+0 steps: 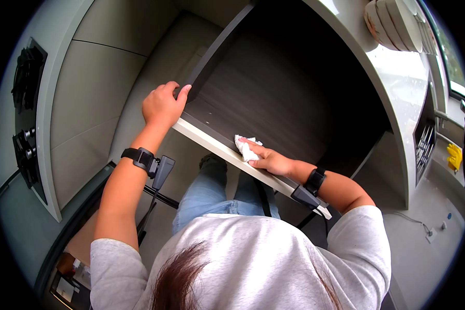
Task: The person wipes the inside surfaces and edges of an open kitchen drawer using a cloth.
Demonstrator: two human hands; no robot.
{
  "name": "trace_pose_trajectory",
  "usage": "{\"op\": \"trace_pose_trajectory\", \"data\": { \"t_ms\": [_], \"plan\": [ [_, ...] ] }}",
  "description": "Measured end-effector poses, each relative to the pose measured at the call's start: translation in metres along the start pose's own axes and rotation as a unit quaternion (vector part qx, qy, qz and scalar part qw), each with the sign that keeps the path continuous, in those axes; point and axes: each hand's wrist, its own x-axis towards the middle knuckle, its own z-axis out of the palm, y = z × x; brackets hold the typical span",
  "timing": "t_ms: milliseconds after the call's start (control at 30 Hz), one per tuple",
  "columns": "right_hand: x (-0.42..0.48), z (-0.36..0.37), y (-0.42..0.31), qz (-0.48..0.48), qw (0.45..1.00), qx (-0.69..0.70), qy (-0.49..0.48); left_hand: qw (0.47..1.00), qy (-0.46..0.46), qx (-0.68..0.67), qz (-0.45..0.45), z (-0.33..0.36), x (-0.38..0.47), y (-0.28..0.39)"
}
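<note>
A deep drawer (263, 85) with a dark wood-grain inside stands pulled out before me. My left hand (163, 104) rests over the drawer's left front corner, its thumb along the top of the side wall. In my right hand (273, 159) is a crumpled white tissue (248, 149), pressed against the inner side of the drawer's pale front panel (213, 143). Part of the tissue is hidden under my fingers. A few small white specks (208, 122) lie on the dark surface near the left front corner. Deep shadow hides the drawer's far right part.
Above the drawer runs a pale countertop (395, 73) with stacked bowls (393, 25). Farther right are a sink (426, 135) and a yellow glove (454, 157). At left stands a counter with a black gas hob (29, 116). My legs (205, 190) are close under the drawer front.
</note>
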Motion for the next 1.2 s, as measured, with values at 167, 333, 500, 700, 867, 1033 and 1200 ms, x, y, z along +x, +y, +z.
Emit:
{"op": "trace_pose_trajectory", "data": {
  "t_ms": [167,333,500,700,867,1033,1200],
  "plan": [
    [0.009,0.0,-0.023,0.087,0.984,0.153,0.029,1.0,0.004,-0.001,0.006,0.003,0.001,-0.001],
    [0.055,0.004,-0.008,-0.065,0.984,-0.149,0.068,1.0,0.022,-0.001,0.022,0.007,0.001,-0.002],
    [0.097,0.01,-0.035,-0.056,0.97,-0.202,0.119,0.999,0.032,-0.004,0.035,0.008,0.001,-0.003],
    [0.164,0.011,-0.084,-0.04,0.973,-0.19,0.124,0.998,0.042,-0.011,0.045,0.012,0.003,-0.003],
    [0.159,0.014,-0.089,-0.025,0.973,-0.198,0.113,0.998,0.041,-0.015,0.037,0.013,0.001,-0.006],
    [0.136,0.011,-0.051,-0.104,0.969,-0.194,0.114,0.999,0.034,-0.013,0.021,0.01,0.003,-0.005],
    [0.057,0.015,-0.017,-0.069,0.976,-0.177,0.11,1.0,0.019,-0.005,-0.002,0.004,0.002,-0.011]
  ]
}}
